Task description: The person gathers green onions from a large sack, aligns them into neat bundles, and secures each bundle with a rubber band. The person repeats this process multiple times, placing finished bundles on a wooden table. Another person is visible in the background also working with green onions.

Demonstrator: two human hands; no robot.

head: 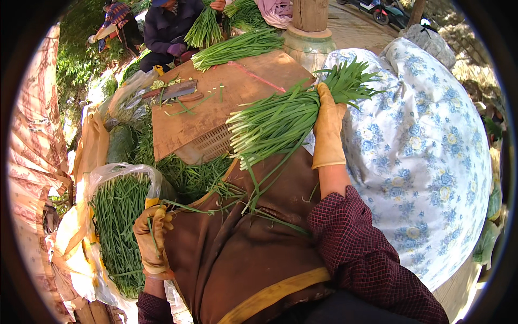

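Observation:
My right hand (328, 121), in a tan rubber glove, grips a bundle of garlic chives (279, 121) near its leafy end. The pale cut ends point left, and several loose leaves hang from the bundle over a brown apron (243, 259). At the lower left, my gloved left hand (153, 239) has its fingers curled around a few stray chive leaves (152, 233). Beside that hand stands a clear plastic bag (121, 168) packed with upright chives (119, 227).
A wooden board (238, 91) rests on a plastic crate (206, 143), carrying a cleaver (180, 90) and another chive bundle (238, 46). Loose chives (190, 174) lie below. A large floral cloth bundle (417, 162) fills the right side. A co-worker (172, 32) holds chives beyond the board.

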